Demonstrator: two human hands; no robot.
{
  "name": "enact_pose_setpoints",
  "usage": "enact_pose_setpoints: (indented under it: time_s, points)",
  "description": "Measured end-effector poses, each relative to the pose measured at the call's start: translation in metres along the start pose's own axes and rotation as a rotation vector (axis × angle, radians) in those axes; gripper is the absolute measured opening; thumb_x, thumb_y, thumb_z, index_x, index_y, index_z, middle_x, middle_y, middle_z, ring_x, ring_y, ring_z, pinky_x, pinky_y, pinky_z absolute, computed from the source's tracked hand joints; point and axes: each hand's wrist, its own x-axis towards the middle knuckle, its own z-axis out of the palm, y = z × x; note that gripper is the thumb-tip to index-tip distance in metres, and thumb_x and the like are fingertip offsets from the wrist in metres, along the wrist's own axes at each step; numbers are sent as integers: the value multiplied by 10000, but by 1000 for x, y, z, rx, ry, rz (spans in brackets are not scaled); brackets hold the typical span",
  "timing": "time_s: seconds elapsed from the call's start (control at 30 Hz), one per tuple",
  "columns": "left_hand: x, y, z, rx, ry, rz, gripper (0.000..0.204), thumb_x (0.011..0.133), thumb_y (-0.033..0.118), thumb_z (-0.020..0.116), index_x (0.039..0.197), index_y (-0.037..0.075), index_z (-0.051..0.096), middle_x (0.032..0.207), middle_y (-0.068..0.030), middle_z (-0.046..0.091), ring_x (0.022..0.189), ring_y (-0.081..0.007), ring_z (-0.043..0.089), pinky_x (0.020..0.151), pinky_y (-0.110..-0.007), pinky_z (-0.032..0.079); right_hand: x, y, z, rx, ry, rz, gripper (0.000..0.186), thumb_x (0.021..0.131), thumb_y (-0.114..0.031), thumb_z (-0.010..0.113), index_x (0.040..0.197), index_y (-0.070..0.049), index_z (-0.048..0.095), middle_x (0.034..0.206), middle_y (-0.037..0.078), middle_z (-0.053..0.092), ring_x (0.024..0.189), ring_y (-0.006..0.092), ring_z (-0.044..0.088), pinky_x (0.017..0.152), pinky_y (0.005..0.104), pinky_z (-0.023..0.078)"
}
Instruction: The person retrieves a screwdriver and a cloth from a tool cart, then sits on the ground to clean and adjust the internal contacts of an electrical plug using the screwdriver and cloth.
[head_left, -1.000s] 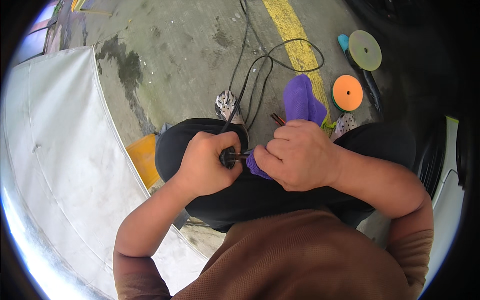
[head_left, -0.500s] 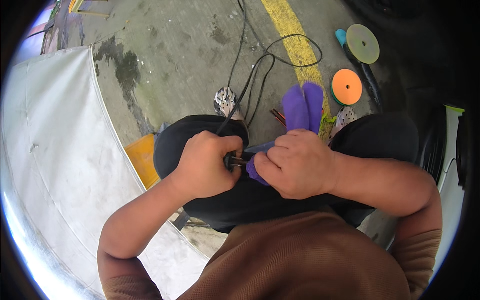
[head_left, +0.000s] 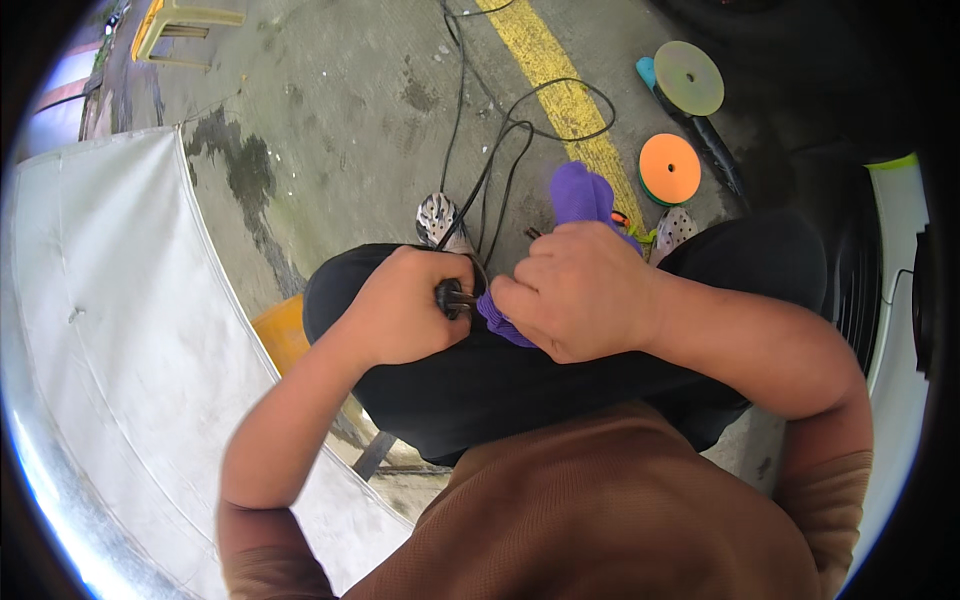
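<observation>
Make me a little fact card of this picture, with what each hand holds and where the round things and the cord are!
Left hand: holding a black plug
Right hand: gripping a purple cloth, close to the plug's prongs
Yellow line: painted on the ground
Cord: black, its loop crossing the line
Round things: orange disc and pale green disc, both right of the line
</observation>
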Motion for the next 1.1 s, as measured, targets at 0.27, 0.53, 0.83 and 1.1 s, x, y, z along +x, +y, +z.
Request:
enact_pose_setpoints:
  time_s: [0.27, 0.53, 0.83, 1.1]
  points:
    - [-5, -8, 19, -207, 604, 396, 308, 689, 26, 764, 971, 44, 639, 846, -100, 664, 748, -248, 672, 697, -306, 520, -1, -14, -63, 154, 20, 292, 139, 806, -162, 683, 869, -53, 626, 668, 95, 600, 620, 319, 628, 545, 420, 470]
    - [9, -18, 19, -603, 618, 710, 469, 728, 31, 860, 1046, 63, 516, 903, -128, 685, 823, -216, 654, 723, -330, 520, 6, -17, -69, 479, 129, 414, 119, 844, -135, 661, 851, -42, 587, 649, 135, 597, 608, 377, 619, 526, 460, 458]
    - [12, -24, 10, -372, 593, 765, 485, 727, -44, 826, 969, 103, 432, 823, -125, 726, 769, -205, 590, 714, -313, 481, 8, -17, -63, 486, 107, 381, 135, 842, -148, 668, 835, -49, 577, 638, 121, 593, 577, 358, 618, 499, 443, 451]
    - [17, -17, 16, -309, 677, 684, 439, 692, 5, 862, 946, 90, 514, 770, -74, 708, 706, -184, 610, 669, -304, 482, 11, -18, -57, 448, 117, 380, 141, 853, -162, 658, 845, -46, 579, 642, 122, 599, 572, 359, 613, 502, 454, 447]
